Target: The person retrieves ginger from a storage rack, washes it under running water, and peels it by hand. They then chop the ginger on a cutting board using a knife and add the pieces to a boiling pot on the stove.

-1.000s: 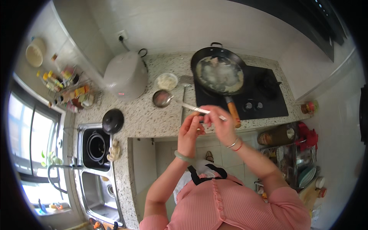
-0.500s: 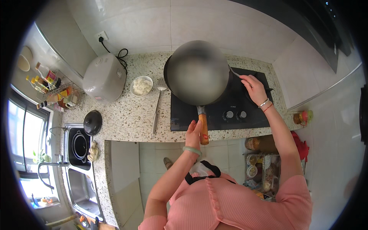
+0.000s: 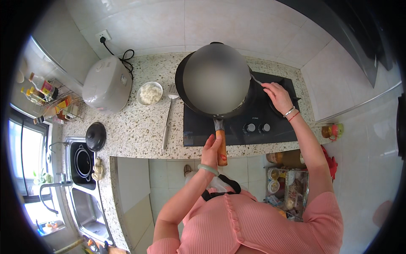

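Note:
A dark wok (image 3: 179, 80) sits over the left part of the black cooktop (image 3: 194, 131), its wooden handle (image 3: 222, 148) pointing toward me. My left hand (image 3: 211, 148) is closed at that handle from the left side, thumb against the wood; some of its fingers are hidden. Beyond the wok's right rim, my right hand (image 3: 277, 96) grips the thin metal handle of a utensil (image 3: 255, 79) that reaches into the wok. Blur covers the wok's inside, so neither its contents nor the utensil's head can be made out.
Left of the cooktop lie a metal spatula (image 3: 167, 122) and a white bowl of rice (image 3: 150, 93). A rice cooker (image 3: 105, 86) stands farther left, with a black lid (image 3: 96, 136) beside the sink (image 3: 91, 211). The range hood (image 3: 338, 34) overhangs at upper right.
The view has shifted slightly, carrying most things leftward. The wok's handle end has come a little nearer to me. Both hands keep their holds.

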`<state>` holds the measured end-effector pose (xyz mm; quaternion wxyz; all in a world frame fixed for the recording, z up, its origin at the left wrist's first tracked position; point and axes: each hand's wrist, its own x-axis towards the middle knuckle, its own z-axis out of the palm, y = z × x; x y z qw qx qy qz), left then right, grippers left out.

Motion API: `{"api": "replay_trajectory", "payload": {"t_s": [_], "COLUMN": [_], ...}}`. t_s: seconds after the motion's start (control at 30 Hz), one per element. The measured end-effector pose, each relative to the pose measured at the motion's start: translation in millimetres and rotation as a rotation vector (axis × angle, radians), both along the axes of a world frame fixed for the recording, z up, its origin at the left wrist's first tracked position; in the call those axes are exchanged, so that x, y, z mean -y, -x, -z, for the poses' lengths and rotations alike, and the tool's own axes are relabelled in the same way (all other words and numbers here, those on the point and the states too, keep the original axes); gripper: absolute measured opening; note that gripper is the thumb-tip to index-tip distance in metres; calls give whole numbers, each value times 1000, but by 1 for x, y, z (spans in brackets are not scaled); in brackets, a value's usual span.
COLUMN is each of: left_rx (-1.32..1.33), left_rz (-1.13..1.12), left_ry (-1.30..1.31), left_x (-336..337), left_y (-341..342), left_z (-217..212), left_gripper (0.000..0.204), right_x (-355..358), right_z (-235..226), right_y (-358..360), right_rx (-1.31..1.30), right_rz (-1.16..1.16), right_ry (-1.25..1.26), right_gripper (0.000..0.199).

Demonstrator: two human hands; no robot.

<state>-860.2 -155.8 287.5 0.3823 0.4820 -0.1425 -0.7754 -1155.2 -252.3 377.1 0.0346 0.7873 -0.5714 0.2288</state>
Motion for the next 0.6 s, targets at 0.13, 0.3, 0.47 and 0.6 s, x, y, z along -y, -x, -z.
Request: {"api": "replay_trajectory", "payload": {"t_s": [0.13, 0.3, 0.47, 0.6], "left_rx": [6, -40, -55, -22], "left_rz": [74, 98, 93, 119], "left_ry": [-27, -35, -40, -41], "left_x": [1, 2, 2, 2], "left_y": [-2, -5, -6, -6], "left_z": [-9, -2, 4, 5], "left_gripper": [72, 69, 67, 59], "right_x": [0, -10, -24, -37], "right_z": [-2, -4, -9, -8], "right_y": [0, -7, -16, -22], "right_rx": [15, 65, 112, 160], "right_rz": [5, 22, 83, 118], "right_ry": [-29, -40, -108, -130], "right_gripper": [15, 13, 12, 11]}}
